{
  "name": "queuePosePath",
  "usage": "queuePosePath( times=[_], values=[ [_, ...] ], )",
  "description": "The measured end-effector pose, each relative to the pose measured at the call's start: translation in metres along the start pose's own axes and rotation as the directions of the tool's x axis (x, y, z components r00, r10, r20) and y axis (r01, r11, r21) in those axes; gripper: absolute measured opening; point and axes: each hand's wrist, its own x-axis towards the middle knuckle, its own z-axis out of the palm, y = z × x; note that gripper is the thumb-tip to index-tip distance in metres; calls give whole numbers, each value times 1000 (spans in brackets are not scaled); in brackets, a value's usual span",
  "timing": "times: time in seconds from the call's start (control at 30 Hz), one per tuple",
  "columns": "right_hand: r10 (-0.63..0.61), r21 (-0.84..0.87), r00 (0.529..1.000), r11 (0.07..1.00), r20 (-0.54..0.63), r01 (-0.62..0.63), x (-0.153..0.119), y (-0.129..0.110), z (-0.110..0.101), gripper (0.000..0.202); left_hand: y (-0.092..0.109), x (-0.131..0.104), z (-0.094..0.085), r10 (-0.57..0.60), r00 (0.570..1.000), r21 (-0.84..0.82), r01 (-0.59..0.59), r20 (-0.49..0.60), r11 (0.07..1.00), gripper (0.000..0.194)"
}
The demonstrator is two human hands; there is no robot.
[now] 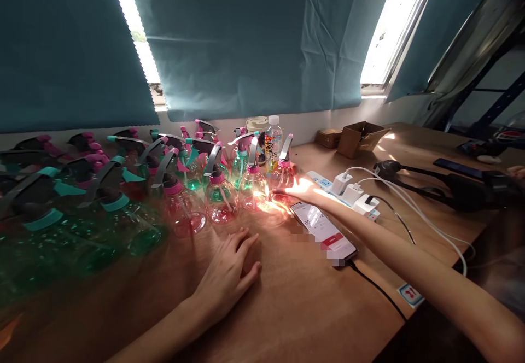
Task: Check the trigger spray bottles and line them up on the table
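Spray bottles [221,210] are ranged on the surface [283,319] beyond and left of the left fingers [247,245]. A phone [322,227] is placed to their right, before the right fingers [290,191], to whose right a power strip [318,179] is set.

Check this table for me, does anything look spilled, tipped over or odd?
Nothing looks spilled or tipped. The near spray bottles stand upright, though the leftmost are blurred. The bright patch by the right hand looks like glare, not liquid. The only untidy thing is the white cables looping loosely across the table.
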Motion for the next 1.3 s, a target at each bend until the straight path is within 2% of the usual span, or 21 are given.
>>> queuePosePath(
  times=[0.07,0.13,0.23,0.27,0.33,0.4,0.47,0.53,0.6,0.63,0.67,0.73,0.8,0.87,0.93,1.0,1.1,1.13,1.17,1.23,1.3],
  values=[
    [29,-36,1000,999,-5,-29,-9,-6,-7,86,1,0,-1,0,1000,-9,0,-2,1000,42],
    [57,-109,997,992,-45,-62,-25,-16,-13,91,2,-4,-3,2,1000,-17,-2,-6,1000,42],
    [3,-228,991,973,-133,-34,-55,-41,-17,89,-1,-18,-13,-11,1000,-16,10,-13,1000,40],
    [-33,-239,992,971,-122,3,-65,-52,-16,86,-2,-24,-18,-24,1000,-11,24,-16,1000,39],
    [-80,-193,997,978,-17,76,-83,-80,-11,65,-5,-41,-31,-64,998,7,64,-26,998,37],
    [-140,-61,970,986,197,155,-96,-112,1,41,-8,-60,-47,-106,994,28,107,-29,994,34],
    [-258,85,883,966,392,245,-102,-146,20,31,-10,-82,-64,-147,989,37,148,-30,988,33],
    [-401,226,744,916,534,332,-105,-178,47,26,-12,-105,-82,-203,978,26,204,-44,979,32],
    [-534,385,584,846,612,370,-108,-206,80,24,-16,-131,-99,-284,955,4,285,-87,958,32],
    [-588,453,522,808,618,376,-109,-218,99,23,-19,-145,-108,-329,937,-12,330,-113,944,31],
    [-620,500,498,784,606,368,-112,-230,117,21,-23,-160,-117,-379,914,-33,378,-143,925,29],
    [-649,567,505,755,570,330,-117,-252,153,20,-32,-191,-134,-483,853,-88,475,-197,876,24],
    [-662,607,501,736,557,299,-124,-273,186,21,-45,-224,-153,-590,763,-132,577,-264,806,21],
    [-669,622,490,729,558,287,-131,-293,214,22,-61,-255,-172,-680,637,-173,671,-363,721,23],
    [-666,620,479,733,572,280,-139,-312,238,23,-78,-281,-192,-722,530,-212,721,-445,659,20],
    [-659,615,469,740,587,270,-148,-329,259,23,-98,-302,-214,-746,395,-262,762,-536,592,16],
    [-657,634,482,735,580,240,-161,-347,288,24,-128,-321,-247,-730,191,-331,796,-656,506,12],
    [-657,650,493,728,570,218,-165,-352,297,25,-137,-324,-256,-715,120,-358,801,-689,480,16],
    [-656,667,505,720,562,193,-168,-356,304,26,-147,-326,-265,-698,66,-380,800,-713,464,25],
    [-655,695,516,703,552,151,-173,-364,317,30,-164,-327,-277,-665,-6,-406,796,-747,449,42],
    [-657,711,517,692,548,124,-177,-371,325,32,-179,-324,-284,-658,1,-407,785,-753,467,51]
  ],
)
